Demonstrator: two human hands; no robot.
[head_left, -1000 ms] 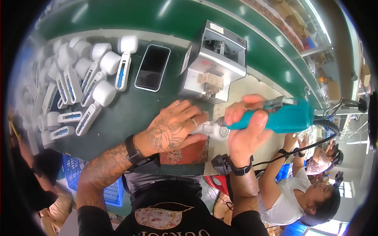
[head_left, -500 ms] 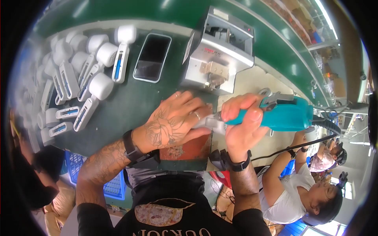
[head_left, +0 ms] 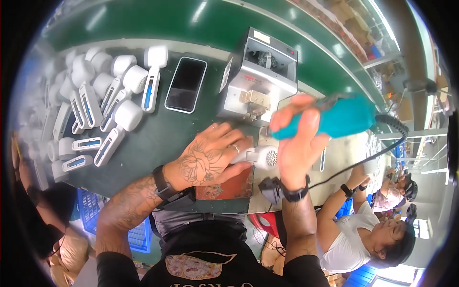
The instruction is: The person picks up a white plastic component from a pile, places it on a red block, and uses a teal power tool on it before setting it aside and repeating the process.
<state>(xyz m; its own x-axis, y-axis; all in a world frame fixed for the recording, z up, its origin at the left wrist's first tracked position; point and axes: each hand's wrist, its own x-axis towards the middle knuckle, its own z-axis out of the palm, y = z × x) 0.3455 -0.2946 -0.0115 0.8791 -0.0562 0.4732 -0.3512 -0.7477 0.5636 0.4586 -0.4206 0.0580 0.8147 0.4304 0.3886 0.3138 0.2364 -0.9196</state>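
Under the fingers of my left hand (head_left: 208,155) is a white handheld fan (head_left: 265,158), its round vented head pointing right. It lies over a worn reddish-brown board (head_left: 227,186) near the bench's front edge. My left fingers are curled over its handle and hide most of it. My right hand (head_left: 301,153) grips a teal electric screwdriver (head_left: 346,119), held tilted above and to the right of the fan head. The screwdriver's tip is hidden behind my fingers and apart from the fan as far as I can see.
Several white fans (head_left: 126,115) are heaped at the left, blue strips showing in their handles. A phone (head_left: 186,85) lies beside them. A grey metal machine (head_left: 258,76) stands behind my hands. The black cord (head_left: 354,167) hangs at the right, near a co-worker (head_left: 368,234).
My right hand has lifted the electric screwdriver up and away from the fan, uncovering its vented head. My left hand stays on the fan. The whole view has shifted slightly.
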